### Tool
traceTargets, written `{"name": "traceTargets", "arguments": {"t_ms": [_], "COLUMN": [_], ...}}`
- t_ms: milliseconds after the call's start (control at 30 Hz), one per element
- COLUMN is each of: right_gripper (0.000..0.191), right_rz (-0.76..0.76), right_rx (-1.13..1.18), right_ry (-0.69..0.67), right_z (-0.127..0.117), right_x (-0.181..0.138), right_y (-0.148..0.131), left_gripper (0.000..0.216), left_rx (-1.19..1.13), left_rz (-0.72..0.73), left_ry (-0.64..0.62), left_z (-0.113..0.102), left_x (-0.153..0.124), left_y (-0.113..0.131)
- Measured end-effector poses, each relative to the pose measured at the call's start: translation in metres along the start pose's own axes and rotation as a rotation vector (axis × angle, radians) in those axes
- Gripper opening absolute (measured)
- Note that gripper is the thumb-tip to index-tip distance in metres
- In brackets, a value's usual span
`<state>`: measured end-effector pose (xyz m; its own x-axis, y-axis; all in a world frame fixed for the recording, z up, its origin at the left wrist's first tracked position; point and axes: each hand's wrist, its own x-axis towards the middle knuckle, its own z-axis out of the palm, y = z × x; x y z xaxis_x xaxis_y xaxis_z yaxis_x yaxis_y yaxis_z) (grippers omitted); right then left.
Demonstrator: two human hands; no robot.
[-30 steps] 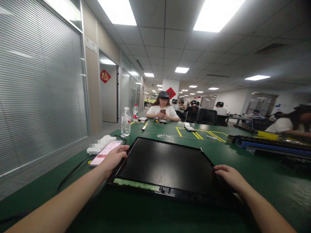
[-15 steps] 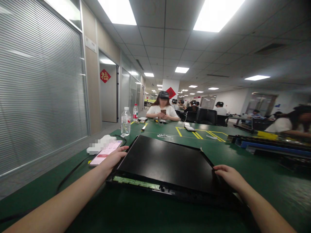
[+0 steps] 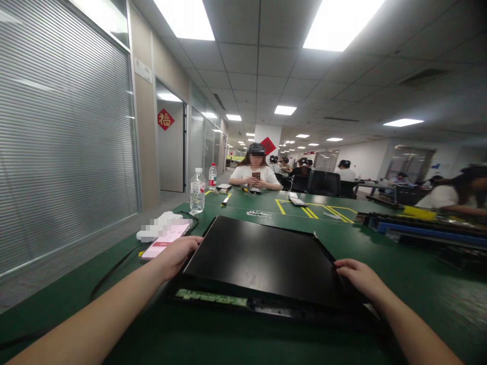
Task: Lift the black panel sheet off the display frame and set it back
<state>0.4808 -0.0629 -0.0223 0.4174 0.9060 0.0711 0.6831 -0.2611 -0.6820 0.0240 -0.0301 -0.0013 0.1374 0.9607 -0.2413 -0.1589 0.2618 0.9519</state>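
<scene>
A large flat black panel [image 3: 262, 261] lies on a dark frame on the green table [image 3: 418, 284] in front of me. A green circuit strip [image 3: 211, 297] shows under its near edge. My left hand [image 3: 177, 254] grips the panel's left edge, fingers curled over it. My right hand [image 3: 359, 278] grips the right edge the same way. The panel's near side sits slightly raised over the frame below.
A pink-screened phone [image 3: 165, 239] and a white object lie left of the panel, with a black cable. Two water bottles [image 3: 197, 191] stand further back. A seated person [image 3: 255, 172] faces me across the table. Blue and black trays [image 3: 426, 228] sit at right.
The black panel has slid toward me over the frame, covering more of the green strip. My left hand moved nearer along the left edge; the right hand stayed put.
</scene>
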Motion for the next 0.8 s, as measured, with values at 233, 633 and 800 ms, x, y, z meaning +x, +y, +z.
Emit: {"name": "traceTargets", "arguments": {"t_ms": [233, 633, 800], "right_gripper": [0.017, 0.021, 0.022], "right_rz": [-0.003, -0.014, -0.016], "right_rx": [-0.024, 0.000, 0.020], "right_ry": [-0.008, -0.023, -0.026], "right_z": [-0.0013, -0.0002, 0.0011], "right_x": [0.0004, 0.0032, 0.0054], "right_y": [-0.0014, 0.0022, 0.0046], "left_gripper": [0.028, 0.045, 0.049], "left_rx": [0.277, 0.704, 0.750], "left_rz": [0.093, 0.249, 0.287], "left_ry": [0.102, 0.154, 0.179], "left_z": [-0.0045, -0.0037, -0.0053], "left_x": [0.0033, -0.0016, -0.0002], "left_y": [-0.0068, -0.0046, -0.0040]}}
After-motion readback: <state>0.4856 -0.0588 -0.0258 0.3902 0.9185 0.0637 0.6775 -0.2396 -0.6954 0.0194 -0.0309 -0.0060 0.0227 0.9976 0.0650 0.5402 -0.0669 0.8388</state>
